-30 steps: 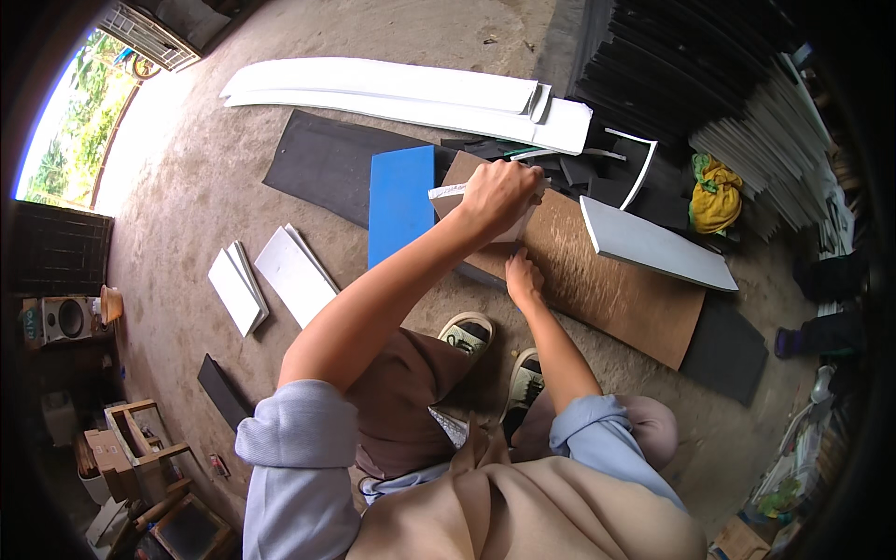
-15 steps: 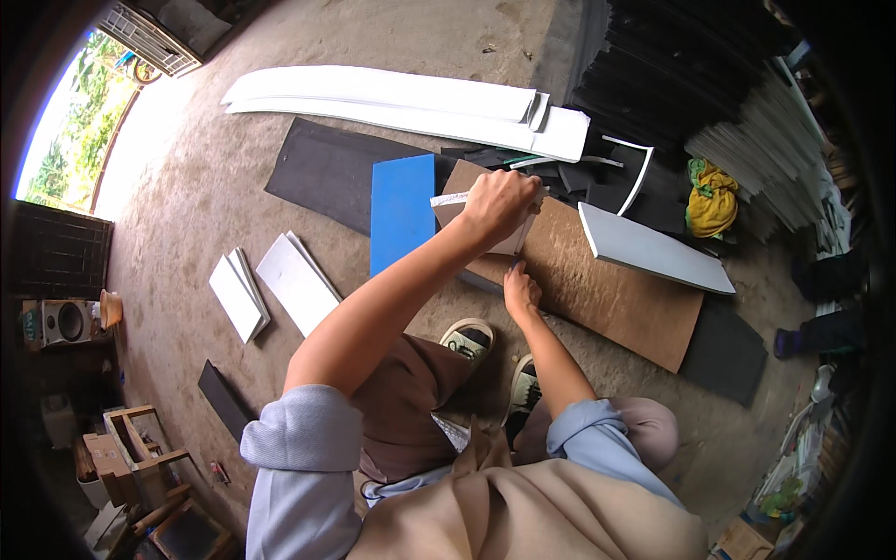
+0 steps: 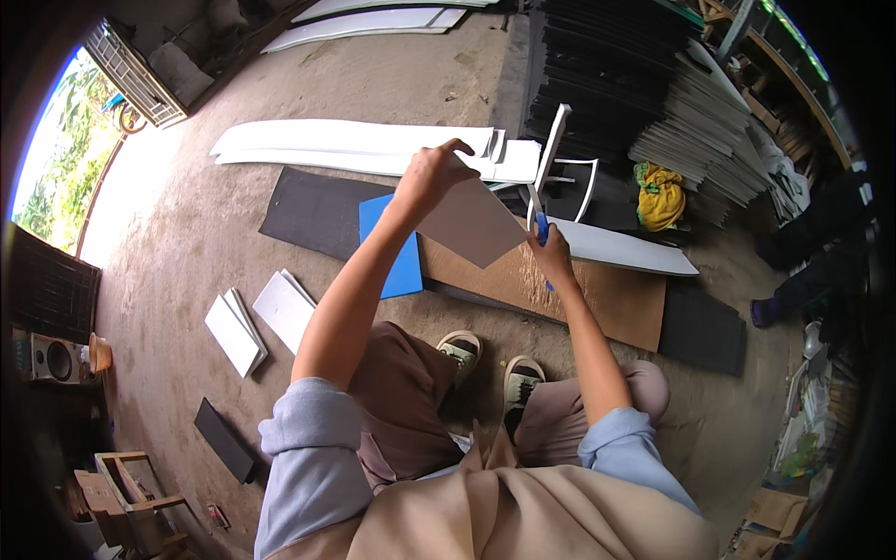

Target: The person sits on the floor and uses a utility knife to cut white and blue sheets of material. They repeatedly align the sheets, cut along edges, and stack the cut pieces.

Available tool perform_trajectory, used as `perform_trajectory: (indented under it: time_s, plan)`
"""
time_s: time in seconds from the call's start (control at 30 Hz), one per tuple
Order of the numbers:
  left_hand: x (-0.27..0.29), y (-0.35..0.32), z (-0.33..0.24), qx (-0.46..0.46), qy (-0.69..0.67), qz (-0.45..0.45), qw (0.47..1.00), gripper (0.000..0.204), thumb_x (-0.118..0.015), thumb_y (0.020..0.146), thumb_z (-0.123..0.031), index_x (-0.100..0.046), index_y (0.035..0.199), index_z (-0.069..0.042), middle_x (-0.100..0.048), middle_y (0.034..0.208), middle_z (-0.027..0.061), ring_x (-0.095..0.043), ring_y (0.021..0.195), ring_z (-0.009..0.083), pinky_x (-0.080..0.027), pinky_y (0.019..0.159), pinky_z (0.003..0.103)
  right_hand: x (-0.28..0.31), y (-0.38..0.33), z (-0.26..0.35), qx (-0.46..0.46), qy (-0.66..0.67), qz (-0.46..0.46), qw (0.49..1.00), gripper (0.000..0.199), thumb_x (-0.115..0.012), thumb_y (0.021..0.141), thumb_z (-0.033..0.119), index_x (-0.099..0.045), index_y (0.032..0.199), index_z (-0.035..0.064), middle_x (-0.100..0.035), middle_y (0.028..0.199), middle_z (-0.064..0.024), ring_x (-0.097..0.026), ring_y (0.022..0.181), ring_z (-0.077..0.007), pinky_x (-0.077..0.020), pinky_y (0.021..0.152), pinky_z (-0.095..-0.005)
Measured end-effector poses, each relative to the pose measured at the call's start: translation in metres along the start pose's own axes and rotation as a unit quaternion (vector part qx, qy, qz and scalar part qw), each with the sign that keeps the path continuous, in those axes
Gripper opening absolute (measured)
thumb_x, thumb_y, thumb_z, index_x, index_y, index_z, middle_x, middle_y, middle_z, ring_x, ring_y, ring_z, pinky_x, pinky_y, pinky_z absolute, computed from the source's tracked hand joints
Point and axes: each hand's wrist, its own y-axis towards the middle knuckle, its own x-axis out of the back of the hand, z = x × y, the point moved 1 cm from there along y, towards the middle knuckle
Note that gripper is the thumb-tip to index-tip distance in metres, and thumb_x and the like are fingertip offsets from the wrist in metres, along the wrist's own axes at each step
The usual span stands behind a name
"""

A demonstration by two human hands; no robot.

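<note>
My left hand [image 3: 432, 177] grips the upper left edge of a grey-brown rectangular sheet [image 3: 478, 224], holding it tilted above the floor pieces. A blue-handled knife [image 3: 541, 226] is closed in my right hand [image 3: 553, 254], its pale blade pointing up, close to the sheet's right corner. A narrow white strip [image 3: 553, 140] rises just above the blade; whether my right hand also holds it, I cannot tell. Below lie a brown board [image 3: 607, 294] and a blue sheet [image 3: 403, 266], both on a long black sheet [image 3: 317, 210].
Long white sheets [image 3: 345, 145] lie beyond the black one. A white panel [image 3: 621, 247] rests over the brown board. Tall black stacks [image 3: 607, 75] and a yellow-green cloth bundle [image 3: 660, 196] stand far right. Small white pieces [image 3: 233, 331] lie left. Another person's legs [image 3: 812, 280] are at right.
The sheet has been lifted off the brown board, and its broad face now shows. My left hand moved left; my right hand rose with the knife, now plainly visible. The view shifted.
</note>
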Motion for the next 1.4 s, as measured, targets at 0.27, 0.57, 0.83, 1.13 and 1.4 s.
perform_trajectory:
  time_s: [0.27,0.57,0.83,1.13,1.4]
  plan:
    - [0.058,-0.017,-0.043,0.005,-0.095,-0.114,0.989,0.027,-0.067,0.069,-0.013,-0.059,0.094,-0.007,-0.062,0.068,0.0116,-0.062,0.064,0.0188,-0.05,0.056,0.029,0.096,0.029,0.034,0.041,0.201,0.005,0.979,0.029,-0.065,0.073,0.027,-0.05,0.082,0.0033,-0.053,0.078,-0.0037,-0.051,0.075,-0.0118,-0.0406,0.071,-0.0253]
    - [0.05,-0.027,-0.038,0.042,-0.073,-0.154,0.985,0.027,-0.069,0.068,-0.017,-0.06,0.093,-0.008,-0.062,0.068,0.0106,-0.061,0.063,0.0164,-0.049,0.057,0.028,0.106,0.023,0.02,0.043,0.161,0.072,0.983,0.026,-0.067,0.071,0.015,-0.044,0.078,0.0034,-0.05,0.07,-0.0042,-0.052,0.062,-0.0123,-0.0443,0.056,-0.0265]
    - [0.043,-0.024,-0.015,0.067,-0.085,-0.204,0.973,0.025,-0.069,0.069,-0.019,-0.062,0.091,-0.008,-0.062,0.074,0.0104,-0.059,0.065,0.0147,-0.047,0.06,0.027,0.106,0.033,0.024,0.027,0.289,-0.046,0.956,0.017,-0.054,0.079,0.004,-0.038,0.085,0.0037,-0.054,0.075,-0.0076,-0.058,0.069,-0.0156,-0.044,0.051,-0.0252]
    - [0.045,-0.035,0.002,0.116,-0.148,-0.207,0.96,0.03,-0.067,0.07,-0.026,-0.062,0.093,-0.006,-0.062,0.074,0.009,-0.058,0.066,0.014,-0.046,0.062,0.026,0.099,0.041,0.032,-0.079,0.627,-0.107,0.767,0.019,-0.052,0.078,-0.002,-0.036,0.084,0.0065,-0.058,0.08,-0.0123,-0.058,0.069,-0.0164,-0.0441,0.055,-0.0246]
    - [0.045,-0.04,0.016,0.139,-0.203,-0.198,0.949,0.032,-0.067,0.072,-0.028,-0.062,0.093,-0.005,-0.061,0.073,0.009,-0.057,0.065,0.0137,-0.046,0.06,0.025,0.078,0.057,0.038,-0.158,0.804,-0.149,0.554,0.005,-0.051,0.079,-0.003,-0.048,0.077,-0.0003,-0.057,0.079,-0.0118,-0.057,0.069,-0.0199,-0.0488,0.059,-0.024]
